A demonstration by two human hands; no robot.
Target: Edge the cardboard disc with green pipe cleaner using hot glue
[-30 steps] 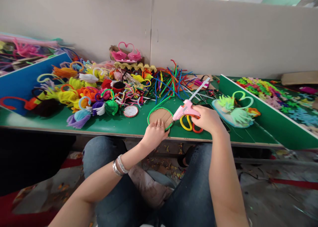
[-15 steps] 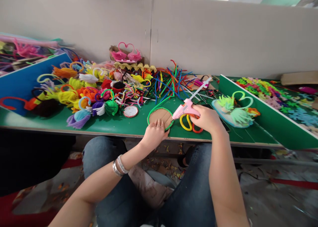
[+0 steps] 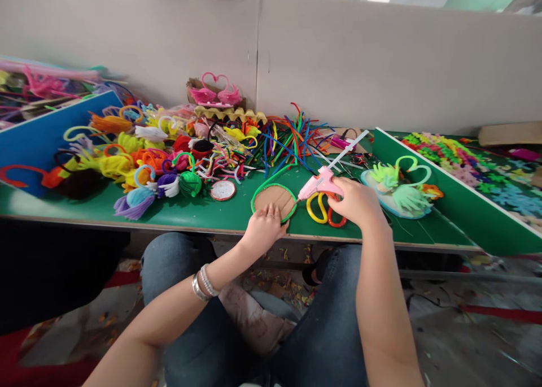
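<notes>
In the head view, my left hand (image 3: 263,229) pressed the disc (image 3: 271,196) near the worktop (image 3: 228,213)'s front edge, any pinch unclear; my right hand (image 3: 358,203)'s fingers gripped the glue gun (image 3: 318,185). Green cord (image 3: 277,174) lined the visible rim, its tail loose.

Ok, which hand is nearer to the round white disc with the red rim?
Left. The left hand rests on a round brown cardboard piece, right of the disc; the right hand, holding a pink plastic glue gun, is farther right.
</notes>
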